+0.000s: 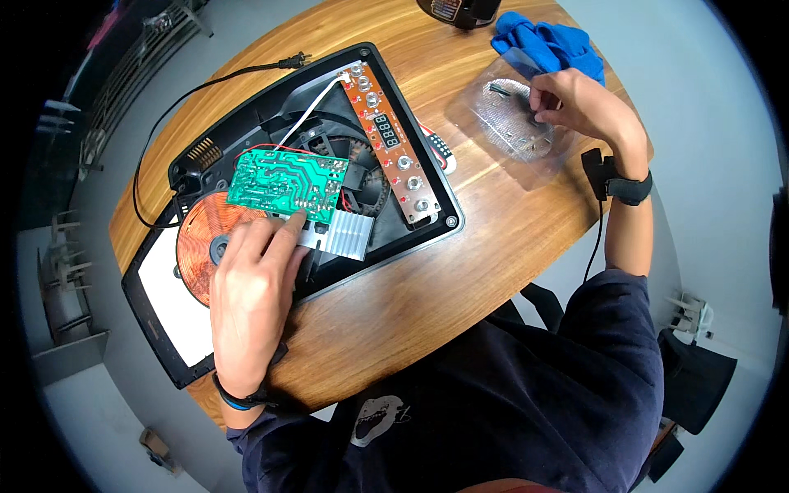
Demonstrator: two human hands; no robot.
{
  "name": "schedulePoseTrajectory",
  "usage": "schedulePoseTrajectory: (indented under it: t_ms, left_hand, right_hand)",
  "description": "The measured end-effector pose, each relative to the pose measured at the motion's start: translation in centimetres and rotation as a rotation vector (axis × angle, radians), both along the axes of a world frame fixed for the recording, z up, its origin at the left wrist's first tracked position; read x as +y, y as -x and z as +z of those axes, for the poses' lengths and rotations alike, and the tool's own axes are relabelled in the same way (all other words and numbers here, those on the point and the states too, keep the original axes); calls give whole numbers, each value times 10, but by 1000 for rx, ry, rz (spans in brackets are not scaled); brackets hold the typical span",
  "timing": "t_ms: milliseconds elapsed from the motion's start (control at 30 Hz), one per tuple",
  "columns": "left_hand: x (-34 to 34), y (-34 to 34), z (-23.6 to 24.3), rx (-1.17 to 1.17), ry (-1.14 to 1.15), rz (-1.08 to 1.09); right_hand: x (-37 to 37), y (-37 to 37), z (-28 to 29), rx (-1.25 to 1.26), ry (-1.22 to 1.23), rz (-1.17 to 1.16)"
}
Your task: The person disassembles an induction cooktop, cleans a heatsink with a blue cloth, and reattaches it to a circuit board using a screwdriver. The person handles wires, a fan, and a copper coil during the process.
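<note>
My left hand [256, 283] grips the near edge of a green circuit board [283, 186], one fingertip pressing on its face. A silver finned heat sink [349, 236] juts out under the board's near right corner. The board lies tilted over the black open housing of an induction cooker [423, 234], beside a round copper coil [193, 246]. An orange display board [386, 135] with several round metal contacts is along the housing's right side. My right hand [575, 107] is closed in a pinch over a clear plastic tray [526, 174]; whatever its fingertips hold is hidden.
Several small dark parts, apparently screws [511, 103], lie in the tray. Behind it are a blue cloth [551, 45] and a dark round container [460, 11]. A black power cord [177, 103] curves along the left of the wooden table [394, 300]. Chairs stand around.
</note>
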State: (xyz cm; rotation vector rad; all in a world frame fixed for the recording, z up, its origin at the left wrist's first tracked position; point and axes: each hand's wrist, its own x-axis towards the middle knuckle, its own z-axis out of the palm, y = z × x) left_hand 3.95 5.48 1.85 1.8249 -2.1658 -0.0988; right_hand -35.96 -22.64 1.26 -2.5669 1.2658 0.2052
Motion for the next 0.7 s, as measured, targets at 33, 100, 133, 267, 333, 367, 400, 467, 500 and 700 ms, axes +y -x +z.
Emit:
schedulePoseTrajectory:
  t_ms: [33, 100, 133, 267, 333, 367, 400, 467, 500, 700]
  left_hand:
    - [0, -1, 0, 4, -5, 0]
    - [0, -1, -1, 10, -16, 1]
    - [0, -1, -1, 11, -10, -1]
    - [-1, -3, -2, 15, 4, -10]
    - [-1, -3, -1, 17, 5, -12]
    - [-1, -3, 0, 18, 4, -11]
    - [-1, -2, 0, 19, 3, -9]
    - [-1, -2, 0, 20, 1, -9]
    - [0, -2, 0, 20, 1, -9]
    - [-1, -2, 1, 12, -9, -11]
  right_hand:
    - [0, -2, -2, 44, -3, -4]
    - [-1, -5, -5, 111, -15, -20]
    - [-1, -6, -7, 135, -23, -32]
    - [-1, -5, -16, 151, -14, 21]
    - [-3, -2, -18, 148, -12, 37]
    - [-4, -2, -19, 146, -11, 46]
    - [-4, -4, -19, 171, -16, 40]
    - [-2, -9, -16, 223, -25, 27]
    - [-1, -9, -16, 208, -24, 26]
    - [4, -10, -12, 135, -18, 10]
